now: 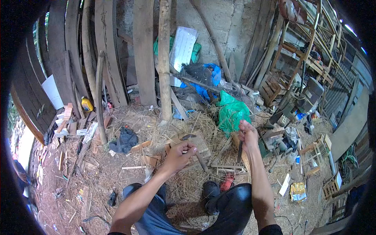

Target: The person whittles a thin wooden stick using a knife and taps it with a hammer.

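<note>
My left hand [179,157] is in the centre, its thumb and fingers pressed together; anything between them is too small to make out. Close beyond it, a hammer [201,161] rests with its dark head on a wooden block [203,148] and its handle slanting down to the right. My right hand [249,136] is raised to the right of the block, its fingers closed round a dark, narrow tool [239,152] that points down. The tool's upper part is hidden by the hand.
A green plastic bag [231,113] lies beyond my right hand. A wooden post [165,78] stands behind the block. Something red [227,182] is near my shoe. Straw, scrap wood, a black bag [126,140] and a yellow bottle [87,104] are around.
</note>
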`<state>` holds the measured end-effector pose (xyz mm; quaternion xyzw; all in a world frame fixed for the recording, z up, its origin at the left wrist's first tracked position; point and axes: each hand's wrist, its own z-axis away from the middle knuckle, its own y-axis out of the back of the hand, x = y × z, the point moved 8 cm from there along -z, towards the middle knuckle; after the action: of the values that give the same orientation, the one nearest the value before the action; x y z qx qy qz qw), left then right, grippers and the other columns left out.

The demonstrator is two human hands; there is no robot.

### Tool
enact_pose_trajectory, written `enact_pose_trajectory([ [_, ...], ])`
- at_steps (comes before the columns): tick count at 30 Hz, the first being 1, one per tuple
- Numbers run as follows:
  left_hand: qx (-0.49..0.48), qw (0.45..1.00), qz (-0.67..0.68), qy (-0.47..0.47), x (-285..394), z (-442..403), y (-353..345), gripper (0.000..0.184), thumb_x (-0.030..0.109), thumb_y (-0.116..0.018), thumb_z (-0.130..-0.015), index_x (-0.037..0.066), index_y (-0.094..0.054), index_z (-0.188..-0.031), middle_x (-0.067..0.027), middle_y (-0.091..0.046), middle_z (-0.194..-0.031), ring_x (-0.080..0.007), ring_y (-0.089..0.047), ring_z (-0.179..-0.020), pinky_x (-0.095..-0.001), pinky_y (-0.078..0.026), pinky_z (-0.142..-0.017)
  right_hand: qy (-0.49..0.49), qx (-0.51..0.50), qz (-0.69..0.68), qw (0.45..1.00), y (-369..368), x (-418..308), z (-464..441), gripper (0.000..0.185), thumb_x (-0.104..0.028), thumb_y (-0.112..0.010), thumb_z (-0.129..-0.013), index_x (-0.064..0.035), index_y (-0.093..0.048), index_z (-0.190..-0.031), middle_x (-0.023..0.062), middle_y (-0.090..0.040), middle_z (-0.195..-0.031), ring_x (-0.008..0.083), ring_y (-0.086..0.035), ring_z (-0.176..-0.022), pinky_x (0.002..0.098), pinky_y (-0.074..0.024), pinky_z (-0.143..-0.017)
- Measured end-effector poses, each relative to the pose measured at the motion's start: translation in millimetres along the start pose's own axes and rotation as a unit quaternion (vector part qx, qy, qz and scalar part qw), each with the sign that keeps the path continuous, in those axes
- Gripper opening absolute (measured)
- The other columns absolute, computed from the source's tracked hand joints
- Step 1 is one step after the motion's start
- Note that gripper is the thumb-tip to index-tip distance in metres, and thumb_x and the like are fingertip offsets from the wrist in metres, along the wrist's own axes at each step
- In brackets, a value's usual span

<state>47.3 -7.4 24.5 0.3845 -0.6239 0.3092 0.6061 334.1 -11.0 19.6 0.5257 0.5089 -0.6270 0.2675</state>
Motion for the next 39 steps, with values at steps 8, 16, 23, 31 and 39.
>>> enact_pose_trajectory([
  [8,0.09,0.984,-0.116,-0.101,6.6,-8.1,0.0,0.014,0.015,-0.059,-0.088,0.001,-0.059,-0.091,-0.0068,-0.063,-0.078,-0.0115,-0.059,-0.075,-0.0271,-0.046,-0.067,-0.058,-0.178,0.137,0.973,-106.7,23.9,56.0,0.029,-0.025,-0.055,-0.093,-0.0041,-0.057,-0.113,-0.0021,-0.057,-0.072,0.0025,-0.04,-0.052,0.0183,-0.0298,-0.044],
  [16,0.036,0.994,-0.033,-0.094,3.1,-11.6,-7.9,0.014,0.014,-0.058,-0.09,0.001,-0.056,-0.089,0.0,-0.058,-0.077,-0.0062,-0.051,-0.071,-0.0244,-0.044,-0.066,-0.134,-0.162,0.059,0.976,-93.7,36.6,35.6,0.026,-0.024,-0.053,-0.094,0.0007,-0.058,-0.1,-0.0046,-0.05,-0.067,0.0031,-0.036,-0.049,0.0202,-0.0253,-0.043],
  [23,0.029,0.99,-0.11,-0.082,-7.1,-1.7,-8.1,0.018,0.018,-0.057,-0.089,0.0,-0.058,-0.091,-0.0059,-0.062,-0.078,-0.0123,-0.058,-0.074,-0.0285,-0.046,-0.069,-0.1,-0.102,0.061,0.988,-50.1,27.7,18.7,0.025,-0.025,-0.053,-0.094,-0.0013,-0.057,-0.099,-0.0041,-0.049,-0.068,0.0035,-0.032,-0.048,0.0204,-0.0233,-0.043],
  [31,0.124,0.969,-0.182,-0.11,25.9,3.0,-1.0,0.015,0.015,-0.058,-0.088,0.0,-0.057,-0.091,-0.0123,-0.062,-0.075,-0.0164,-0.059,-0.066,-0.03,-0.047,-0.064,-0.136,-0.223,0.064,0.963,-124.5,39.6,64.5,0.019,-0.023,-0.052,-0.095,-0.005,-0.056,-0.097,-0.0031,-0.053,-0.071,0.0029,-0.036,-0.049,0.0182,-0.0265,-0.043],
  [39,0.116,0.968,-0.181,-0.128,24.9,4.7,-1.3,0.014,0.014,-0.058,-0.087,0.0,-0.057,-0.091,-0.0136,-0.062,-0.076,-0.019,-0.061,-0.067,-0.031,-0.047,-0.062,-0.115,-0.217,0.05,0.968,-117.7,41.5,54.5,0.019,-0.023,-0.054,-0.094,-0.0047,-0.056,-0.097,-0.0026,-0.054,-0.071,0.0032,-0.037,-0.048,0.0193,-0.0275,-0.042],
])
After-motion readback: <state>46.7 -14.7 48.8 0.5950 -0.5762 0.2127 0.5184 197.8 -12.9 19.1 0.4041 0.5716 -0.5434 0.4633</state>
